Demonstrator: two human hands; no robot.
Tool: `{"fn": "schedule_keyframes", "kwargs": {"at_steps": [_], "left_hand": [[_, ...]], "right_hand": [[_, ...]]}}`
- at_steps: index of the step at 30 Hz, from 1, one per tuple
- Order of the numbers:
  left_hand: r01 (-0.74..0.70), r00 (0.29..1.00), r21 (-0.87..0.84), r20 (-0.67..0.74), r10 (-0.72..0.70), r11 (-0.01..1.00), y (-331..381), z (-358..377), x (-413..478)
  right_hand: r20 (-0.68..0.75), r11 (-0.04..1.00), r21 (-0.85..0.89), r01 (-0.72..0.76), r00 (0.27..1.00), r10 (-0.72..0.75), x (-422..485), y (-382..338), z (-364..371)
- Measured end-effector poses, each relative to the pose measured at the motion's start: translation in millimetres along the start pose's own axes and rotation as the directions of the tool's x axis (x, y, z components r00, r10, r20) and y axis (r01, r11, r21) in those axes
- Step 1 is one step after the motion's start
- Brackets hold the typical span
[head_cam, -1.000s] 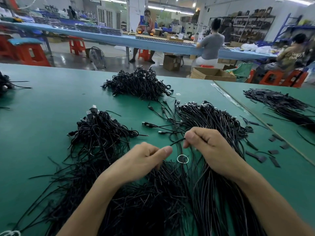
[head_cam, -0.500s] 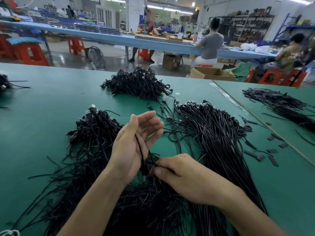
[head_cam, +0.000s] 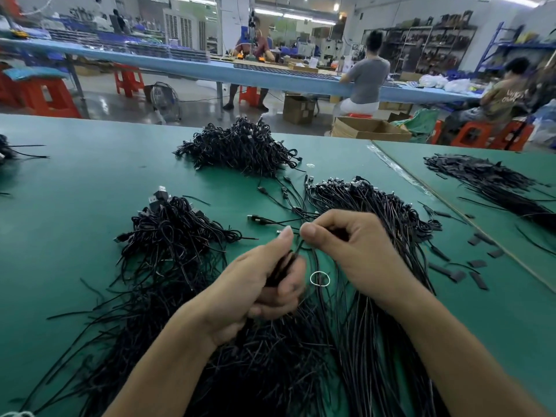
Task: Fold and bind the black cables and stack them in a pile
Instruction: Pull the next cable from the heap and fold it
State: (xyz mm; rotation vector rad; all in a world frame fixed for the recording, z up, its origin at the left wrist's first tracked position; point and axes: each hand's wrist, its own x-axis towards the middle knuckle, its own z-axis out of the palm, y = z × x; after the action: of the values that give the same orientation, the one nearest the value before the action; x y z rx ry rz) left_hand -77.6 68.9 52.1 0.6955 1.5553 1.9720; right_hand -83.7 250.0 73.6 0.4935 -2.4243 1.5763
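The table (head_cam: 75,182) is a plain, even dark green all over. Every cable is black: the held cable (head_cam: 282,266), the near left pile (head_cam: 177,236), the far pile (head_cam: 240,152) and the loose bundle (head_cam: 376,212) on the right. A plug (head_cam: 162,192) atop the near left pile shows silver metal. The small rubber band (head_cam: 311,279) is whitish. Flat strips (head_cam: 454,273) on the right are black too. Far off, the long bench (head_cam: 210,69) is light blue, the stools (head_cam: 48,94) orange-red, the boxes (head_cam: 370,129) cardboard brown.

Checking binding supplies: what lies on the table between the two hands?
A small white rubber band among loose black cables, between left hand and right hand, head view.
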Motion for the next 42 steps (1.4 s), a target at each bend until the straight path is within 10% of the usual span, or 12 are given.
{"fn": "schedule_keyframes", "kwargs": {"at_steps": [7,12,15,24,29,33,36,42], "left_hand": [[-0.371,0.899,-0.387,-0.377,0.223,0.844,-0.2,-15.1,7.8],[-0.32,0.687,0.284,-0.587,0.428,0.904,-17.9,-20.0,17.2],[-0.099,0.833,0.551,-0.41,0.372,0.829,-21.3,-9.9,16.6],[-0.021,0.989,-0.092,-0.146,0.008,0.996,-0.4,-4.2,0.4],[-0.236,0.972,-0.586,-0.156,0.178,0.775,5.5,-9.5,3.8],[-0.442,0.848,-0.291,-0.444,0.29,0.848,-5.2,-6.4,14.9],[-0.336,0.777,0.234,-0.479,0.409,0.913,-17.7,-4.4,19.1],[0.028,0.945,0.574,-0.282,0.165,0.819,-20.8,3.0,15.3]], "right_hand": [[0.3,0.946,-0.311,-0.089,0.936,0.186,-23.3,16.3,33.6],[0.362,0.921,-0.388,0.034,0.925,0.118,-26.7,-1.9,25.9],[0.199,0.944,-0.324,0.066,0.98,-0.001,-14.7,-16.4,9.6],[0.015,0.992,-0.125,0.004,1.0,-0.002,1.0,-7.3,12.6],[0.102,0.983,-0.161,-0.088,0.989,0.105,-15.9,7.4,34.6],[0.347,0.928,-0.372,-0.002,0.927,0.141,-28.7,3.9,40.3],[0.426,0.897,-0.432,0.092,0.898,0.113,-31.4,-3.8,29.6],[0.201,0.918,-0.381,0.105,0.979,-0.029,-25.9,-7.6,-8.5]]}}
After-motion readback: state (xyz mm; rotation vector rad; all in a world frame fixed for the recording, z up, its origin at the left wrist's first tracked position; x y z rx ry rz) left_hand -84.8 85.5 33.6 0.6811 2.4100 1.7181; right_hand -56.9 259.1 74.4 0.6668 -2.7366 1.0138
